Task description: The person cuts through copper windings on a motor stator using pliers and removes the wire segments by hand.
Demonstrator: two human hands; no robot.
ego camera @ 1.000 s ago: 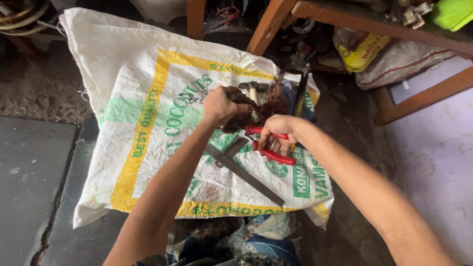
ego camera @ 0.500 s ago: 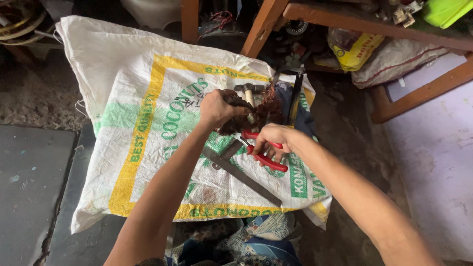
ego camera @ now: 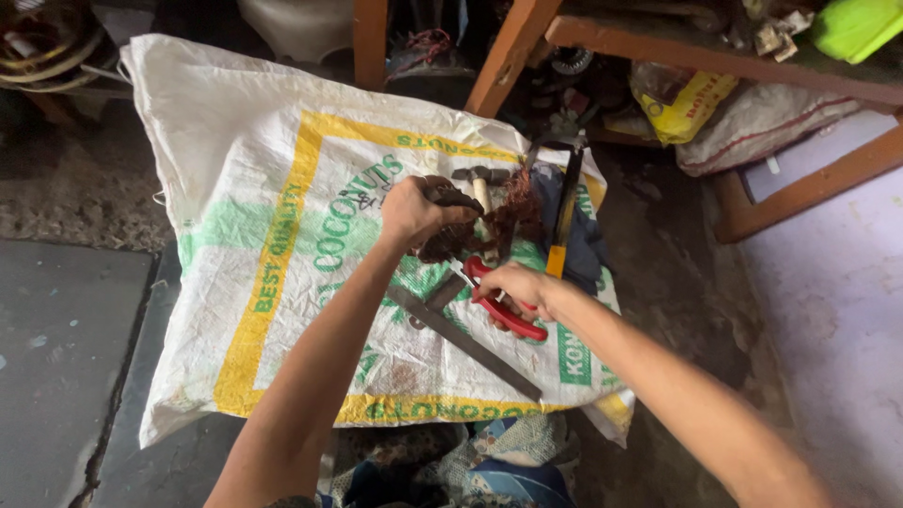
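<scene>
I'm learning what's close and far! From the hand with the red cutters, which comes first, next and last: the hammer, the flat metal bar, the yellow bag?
From the right hand:
1. Flat metal bar, just below-left on the sack.
2. Hammer, above, beyond the left hand.
3. Yellow bag, far up-right under the wooden frame.

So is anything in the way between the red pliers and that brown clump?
Nothing visible. The right hand holds the red pliers right up against the brown clump, which the left hand grips above the sack.
</scene>
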